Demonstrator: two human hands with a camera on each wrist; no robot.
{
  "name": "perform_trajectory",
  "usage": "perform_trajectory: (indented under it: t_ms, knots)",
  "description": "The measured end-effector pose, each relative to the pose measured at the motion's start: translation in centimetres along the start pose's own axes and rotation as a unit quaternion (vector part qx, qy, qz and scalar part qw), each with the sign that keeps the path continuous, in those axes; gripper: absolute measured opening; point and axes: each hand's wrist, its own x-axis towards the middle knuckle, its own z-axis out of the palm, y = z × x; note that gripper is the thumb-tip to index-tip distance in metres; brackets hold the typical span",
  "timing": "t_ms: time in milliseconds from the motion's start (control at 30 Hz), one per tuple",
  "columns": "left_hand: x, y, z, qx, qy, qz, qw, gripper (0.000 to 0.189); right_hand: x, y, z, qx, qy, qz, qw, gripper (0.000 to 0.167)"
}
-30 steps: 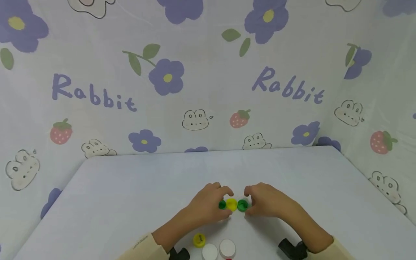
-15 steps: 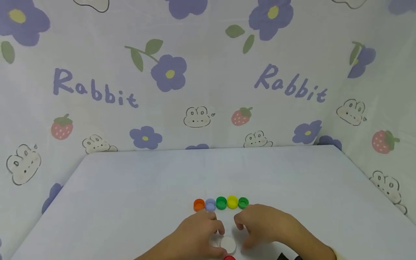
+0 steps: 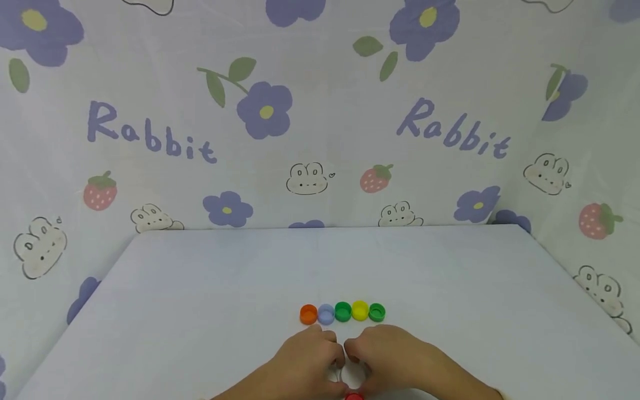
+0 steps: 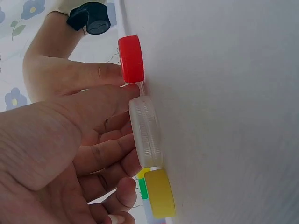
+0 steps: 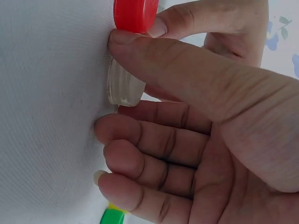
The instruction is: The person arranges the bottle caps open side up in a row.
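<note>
Both hands meet low in the head view around a white bottle cap [image 3: 353, 378] lying on the table. My left hand [image 3: 306, 364] curls its thumb and fingers about the cap's left side. From the right, my right hand [image 3: 395, 358] holds the same cap, its thumb crossing the cap's edge in the right wrist view. Close to both thumbs is a red cap [image 5: 135, 14]. Another white cap [image 4: 146, 133] stands under the left hand, with a yellow cap [image 4: 160, 193] beside it. Most of the held cap is hidden by fingers.
Beyond the hands lies a side-by-side row of caps: orange [image 3: 308, 314], pale blue [image 3: 326, 314], green [image 3: 343, 311], yellow [image 3: 360, 310] and green [image 3: 377, 312]. A white table [image 3: 210, 289] runs back to a patterned cloth backdrop [image 3: 320, 139].
Both hands have left the green cap at the row's right end and come back towards the person. They have since closed in around the white cap. The row is now uncovered.
</note>
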Motion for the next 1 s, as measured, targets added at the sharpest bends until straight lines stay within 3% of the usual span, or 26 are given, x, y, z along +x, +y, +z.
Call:
perform_trajectory:
  t_ms: [400,667,1000]
  knots:
    - [0.23,0.16,-0.07,-0.019,-0.013,-0.019,0.9995,0.023,0.26,0.27,-0.43,0.051,-0.019,0.007,0.9985,0.030]
    - [0.35,0.11,-0.01,-0.019,-0.012,-0.020,0.9995,0.025,0.38,0.33,-0.39,0.058,-0.028,0.014,0.9978,0.028]
    - [0.32,-0.28,0.31,-0.016,0.009,0.009,0.9998,0.025,0.09,0.26,-0.37,0.039,-0.016,-0.007,0.9991,0.030]
